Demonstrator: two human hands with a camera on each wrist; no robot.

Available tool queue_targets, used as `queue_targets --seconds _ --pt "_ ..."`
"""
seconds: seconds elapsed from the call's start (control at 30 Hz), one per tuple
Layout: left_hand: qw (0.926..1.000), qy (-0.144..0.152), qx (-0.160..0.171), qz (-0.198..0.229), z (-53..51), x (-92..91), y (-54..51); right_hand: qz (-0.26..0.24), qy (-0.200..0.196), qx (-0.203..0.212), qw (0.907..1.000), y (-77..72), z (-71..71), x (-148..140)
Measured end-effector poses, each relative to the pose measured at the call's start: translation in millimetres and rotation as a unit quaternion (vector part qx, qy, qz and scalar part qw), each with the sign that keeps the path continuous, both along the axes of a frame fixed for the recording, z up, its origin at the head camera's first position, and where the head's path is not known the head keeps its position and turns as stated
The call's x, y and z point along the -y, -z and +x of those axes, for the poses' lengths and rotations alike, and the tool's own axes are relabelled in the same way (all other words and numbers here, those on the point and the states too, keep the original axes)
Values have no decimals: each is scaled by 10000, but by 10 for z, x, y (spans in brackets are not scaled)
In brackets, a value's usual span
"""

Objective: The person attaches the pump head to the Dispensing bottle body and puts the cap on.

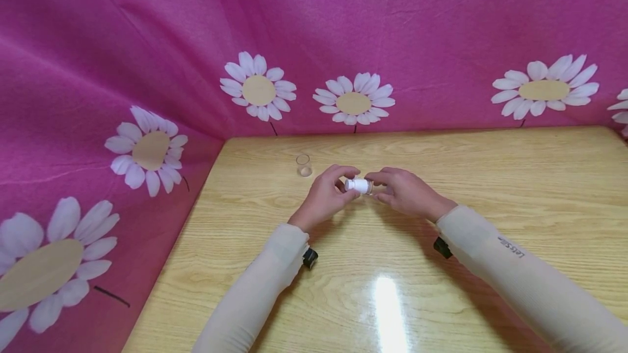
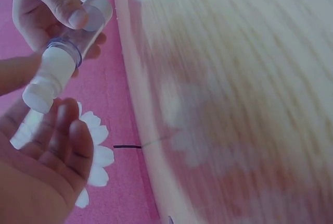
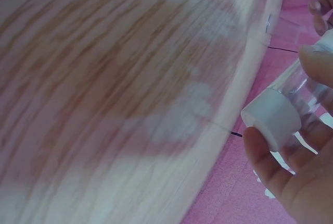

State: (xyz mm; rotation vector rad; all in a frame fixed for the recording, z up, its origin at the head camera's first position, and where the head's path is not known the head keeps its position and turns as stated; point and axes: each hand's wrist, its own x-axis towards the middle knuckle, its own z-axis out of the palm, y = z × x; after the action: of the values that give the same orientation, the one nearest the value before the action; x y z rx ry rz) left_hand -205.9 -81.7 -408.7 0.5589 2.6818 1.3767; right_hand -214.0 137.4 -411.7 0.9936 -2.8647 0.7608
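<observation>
A small bottle with a white pump top (image 1: 357, 185), a clear body (image 2: 83, 39) and a white base (image 3: 273, 117) is held tilted above the table. My right hand (image 1: 407, 192) grips it by the clear body and base, thumb on one side and fingers on the other. Around the white top, my left hand (image 1: 330, 192) has its thumb and fingers spread, loosely bent. The thumb lies against or very near the white collar; whether it touches is unclear. Behind the left hand stands a small clear cup-shaped piece (image 1: 305, 166) on the table.
The wood-grain table (image 1: 490, 178) has a glossy surface with a bright reflection near the front. Its left and back edges meet a pink cloth (image 1: 417, 26) printed with white daisies. Each wrist wears a black camera mount (image 1: 310, 258).
</observation>
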Motion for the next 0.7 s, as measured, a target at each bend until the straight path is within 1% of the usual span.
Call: queue_targets --seconds 0.07,0.2,0.3,0.57,0.7 --pt "9997 -164 161 -100 -5 -7 -10 -30 40 59 10000 1 -4 5" --pt "9967 -481 614 -239 -2 -15 -17 -55 55 89 9999 10 -18 15" --pt "9950 -526 825 -203 10 -21 -17 -24 56 59 10000 14 -12 11" --pt "9936 -538 991 -97 19 -37 -41 -8 100 155 9998 -14 17 5" --pt "9944 -492 934 -82 22 -36 -51 4 94 144 9999 -23 24 7"
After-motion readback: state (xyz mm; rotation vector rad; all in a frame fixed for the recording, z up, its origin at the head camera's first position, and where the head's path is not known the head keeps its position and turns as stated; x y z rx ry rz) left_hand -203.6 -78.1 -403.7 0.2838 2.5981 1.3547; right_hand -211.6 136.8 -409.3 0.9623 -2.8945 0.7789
